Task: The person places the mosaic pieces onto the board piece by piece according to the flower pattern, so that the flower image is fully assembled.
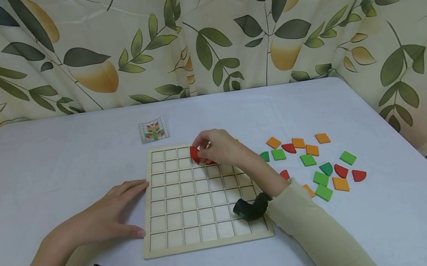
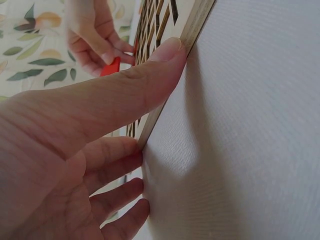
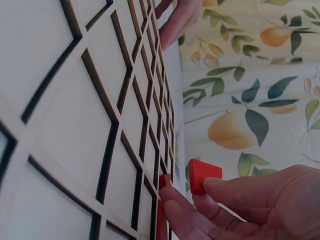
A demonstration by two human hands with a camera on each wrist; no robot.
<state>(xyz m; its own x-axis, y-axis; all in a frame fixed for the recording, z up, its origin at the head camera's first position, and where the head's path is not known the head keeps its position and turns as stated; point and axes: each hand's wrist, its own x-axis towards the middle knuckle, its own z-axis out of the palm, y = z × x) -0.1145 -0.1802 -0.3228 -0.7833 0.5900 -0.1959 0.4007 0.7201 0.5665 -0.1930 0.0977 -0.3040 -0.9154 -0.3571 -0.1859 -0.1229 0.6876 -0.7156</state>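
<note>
A wooden grid board (image 1: 189,203) lies on the white table. Along its left edge rests my left hand (image 1: 104,214), thumb and fingertips touching the rim, fingers fairly straight. Over the board's far rows, my right hand (image 1: 220,148) pinches a red tile (image 3: 204,175) between thumb and finger, held tilted above the grid. Beneath that hand, another red tile (image 1: 211,162) sits at the board, partly covered by the fingers. The right wrist view also shows red (image 3: 161,220) low against the grid by the fingertips.
Right of the board lie scattered loose tiles: orange squares (image 1: 341,184), green squares (image 1: 324,192), red rounded pieces (image 1: 359,175) and green rounded pieces (image 1: 326,168). A small pattern card (image 1: 153,130) lies beyond the board. Behind the table hangs a leaf-and-fruit curtain (image 1: 220,23).
</note>
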